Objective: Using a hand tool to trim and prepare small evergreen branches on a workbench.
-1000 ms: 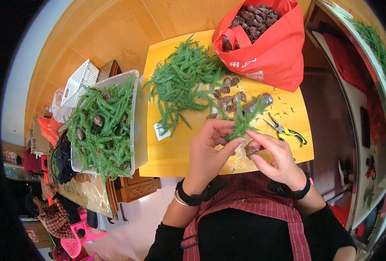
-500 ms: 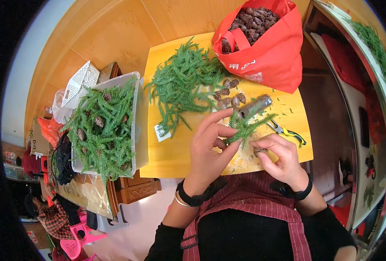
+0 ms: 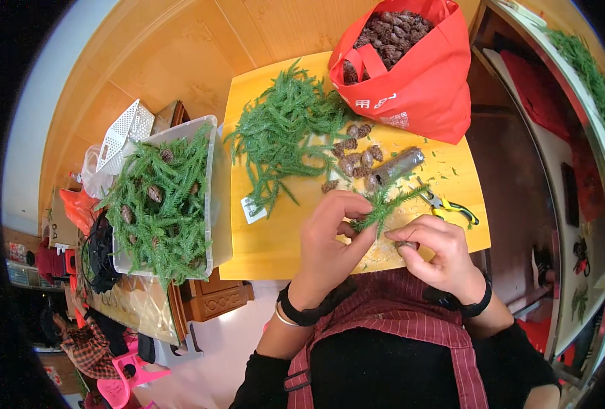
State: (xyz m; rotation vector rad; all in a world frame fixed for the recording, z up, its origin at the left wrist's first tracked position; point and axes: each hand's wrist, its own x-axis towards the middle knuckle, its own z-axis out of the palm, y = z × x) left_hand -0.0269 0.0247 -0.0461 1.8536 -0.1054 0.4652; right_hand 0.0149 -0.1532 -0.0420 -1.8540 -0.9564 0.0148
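Observation:
My left hand (image 3: 326, 238) pinches a green artificial pine sprig (image 3: 389, 204) between thumb and fingers, above the near part of the yellow board. Close by on the right, my right hand (image 3: 442, 249) is closed on a small brown pine cone (image 3: 404, 244), mostly covered by the fingertips. The cone is next to the lower end of the sprig; whether they touch I cannot tell. Beyond my hands lie several loose pine cones (image 3: 367, 158) and a clear tube-like roll (image 3: 399, 165). Pliers with yellow and black handles (image 3: 456, 207) rest right of the sprig.
A heap of green sprigs (image 3: 285, 129) covers the board's far left. A red bag (image 3: 418, 95) full of pine cones stands at the far right. Left of the yellow board (image 3: 258, 249) is a clear plastic bin (image 3: 214, 198) with finished-looking sprigs and cones. A person (image 3: 94, 347) sits at lower left.
My left fingers have curled in closer around the sprig, uncovering a loose cone behind them. My right hand has shifted slightly left, its fingers extending toward the sprig's lower end.

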